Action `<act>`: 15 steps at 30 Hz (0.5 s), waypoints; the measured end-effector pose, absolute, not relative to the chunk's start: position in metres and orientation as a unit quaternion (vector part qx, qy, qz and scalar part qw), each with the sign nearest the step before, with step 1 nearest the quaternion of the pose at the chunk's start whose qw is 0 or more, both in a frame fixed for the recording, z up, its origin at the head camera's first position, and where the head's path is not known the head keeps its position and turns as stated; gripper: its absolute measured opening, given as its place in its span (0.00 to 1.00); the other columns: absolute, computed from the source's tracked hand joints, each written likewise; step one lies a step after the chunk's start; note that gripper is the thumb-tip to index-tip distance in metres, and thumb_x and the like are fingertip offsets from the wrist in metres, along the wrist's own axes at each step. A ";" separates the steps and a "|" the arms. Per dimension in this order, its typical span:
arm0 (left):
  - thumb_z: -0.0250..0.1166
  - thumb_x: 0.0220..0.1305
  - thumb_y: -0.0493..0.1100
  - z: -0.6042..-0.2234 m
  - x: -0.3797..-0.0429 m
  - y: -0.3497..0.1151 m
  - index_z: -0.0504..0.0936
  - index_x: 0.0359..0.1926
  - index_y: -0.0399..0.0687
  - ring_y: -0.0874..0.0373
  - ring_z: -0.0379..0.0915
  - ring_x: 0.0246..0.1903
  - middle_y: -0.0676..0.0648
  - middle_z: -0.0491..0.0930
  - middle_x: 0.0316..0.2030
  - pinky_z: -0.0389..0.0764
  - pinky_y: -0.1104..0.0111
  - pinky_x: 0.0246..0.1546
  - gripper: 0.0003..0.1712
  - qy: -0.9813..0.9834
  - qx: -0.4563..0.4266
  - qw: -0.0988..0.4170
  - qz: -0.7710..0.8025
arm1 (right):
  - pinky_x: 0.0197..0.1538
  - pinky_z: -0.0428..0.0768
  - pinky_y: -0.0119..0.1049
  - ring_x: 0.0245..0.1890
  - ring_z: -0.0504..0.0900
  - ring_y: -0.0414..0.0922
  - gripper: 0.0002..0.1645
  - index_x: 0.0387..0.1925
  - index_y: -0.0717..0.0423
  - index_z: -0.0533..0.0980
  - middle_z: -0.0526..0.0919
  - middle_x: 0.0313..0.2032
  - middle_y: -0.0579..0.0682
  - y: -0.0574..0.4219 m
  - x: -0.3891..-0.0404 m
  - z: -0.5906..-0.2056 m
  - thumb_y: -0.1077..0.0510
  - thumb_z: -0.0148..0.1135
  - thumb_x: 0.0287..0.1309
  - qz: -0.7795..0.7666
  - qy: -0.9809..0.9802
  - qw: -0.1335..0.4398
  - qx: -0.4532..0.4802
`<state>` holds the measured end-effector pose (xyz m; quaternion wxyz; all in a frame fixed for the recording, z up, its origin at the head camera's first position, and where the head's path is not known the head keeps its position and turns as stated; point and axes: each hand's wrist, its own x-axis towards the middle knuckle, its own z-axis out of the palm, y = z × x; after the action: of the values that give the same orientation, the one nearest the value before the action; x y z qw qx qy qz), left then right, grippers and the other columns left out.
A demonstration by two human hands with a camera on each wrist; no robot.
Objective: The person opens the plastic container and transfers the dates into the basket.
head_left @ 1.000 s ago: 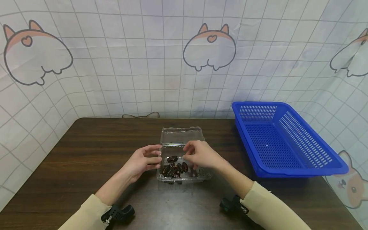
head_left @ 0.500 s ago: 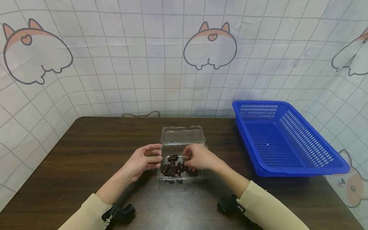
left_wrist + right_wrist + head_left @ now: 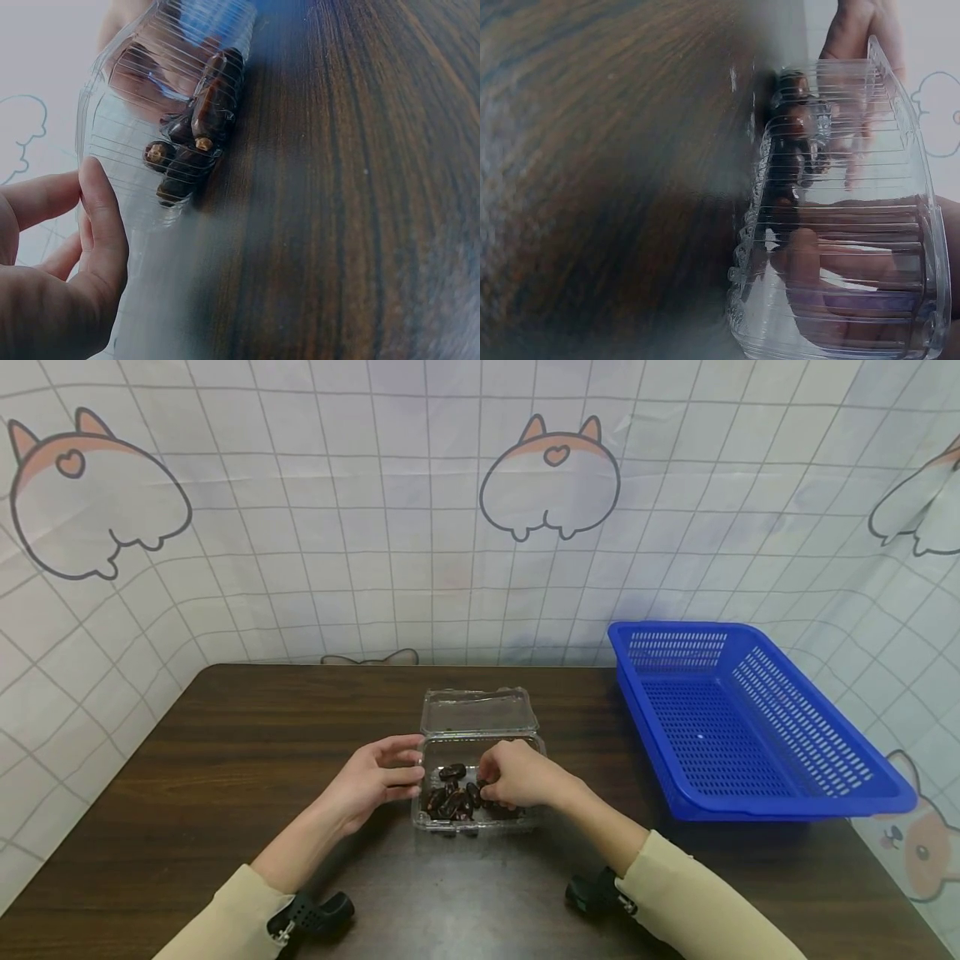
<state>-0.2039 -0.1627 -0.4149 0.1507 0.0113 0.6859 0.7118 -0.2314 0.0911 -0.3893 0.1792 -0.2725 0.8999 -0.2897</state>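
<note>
A clear plastic clamshell box (image 3: 525,822) stands on the table with its lid (image 3: 480,712) folded back. Glossy dark dates (image 3: 452,772) lie inside, mostly towards the front. My left hand (image 3: 367,781) rests its nearly straight fingers against the box's left side; in the left wrist view the fingertips (image 3: 94,176) touch the rim. My right hand (image 3: 521,774) reaches down into the box with curled fingers, pinching a date among the others. Seen through the box wall in the right wrist view, a finger (image 3: 806,262) points down at the dates; the pinch itself is partly hidden.
A blue perforated plastic basket (image 3: 660,760) stands at the right on the dark wooden table (image 3: 262,760). Behind the table hangs a white gridded cloth (image 3: 337,527) with cartoon prints. A black wrist device sits at each cream sleeve.
My right hand has dipped slightly lower and closer to the dates in the box, its fingertips now among them. My left hand has stayed at the box's left side.
</note>
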 end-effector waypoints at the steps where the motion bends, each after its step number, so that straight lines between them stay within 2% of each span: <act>1: 0.64 0.70 0.29 -0.415 -0.204 -0.163 0.68 0.73 0.37 0.55 0.78 0.40 0.34 0.70 0.58 0.86 0.64 0.45 0.32 0.687 0.012 0.151 0.711 | 0.24 0.82 0.34 0.18 0.81 0.41 0.06 0.41 0.62 0.82 0.81 0.26 0.46 0.091 -0.231 -0.389 0.66 0.69 0.63 -0.289 0.900 0.180 -0.274; 9: 0.64 0.70 0.29 -0.414 -0.204 -0.162 0.69 0.72 0.38 0.54 0.78 0.39 0.34 0.70 0.58 0.86 0.63 0.44 0.32 0.688 0.006 0.151 0.710 | 0.26 0.79 0.34 0.18 0.80 0.41 0.09 0.39 0.57 0.77 0.80 0.24 0.46 0.090 -0.232 -0.389 0.64 0.72 0.61 -0.287 0.897 0.185 -0.279; 15: 0.65 0.69 0.29 -0.415 -0.205 -0.162 0.69 0.72 0.38 0.54 0.78 0.39 0.35 0.71 0.57 0.86 0.63 0.44 0.32 0.688 0.005 0.148 0.710 | 0.30 0.79 0.35 0.19 0.79 0.40 0.10 0.38 0.56 0.78 0.80 0.24 0.43 0.090 -0.231 -0.390 0.63 0.73 0.60 -0.283 0.901 0.157 -0.288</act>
<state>-0.2051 -0.1617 -0.4147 0.1484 0.0053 0.6883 0.7101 -0.2309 0.0904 -0.3897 0.1572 -0.2882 0.9011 -0.2834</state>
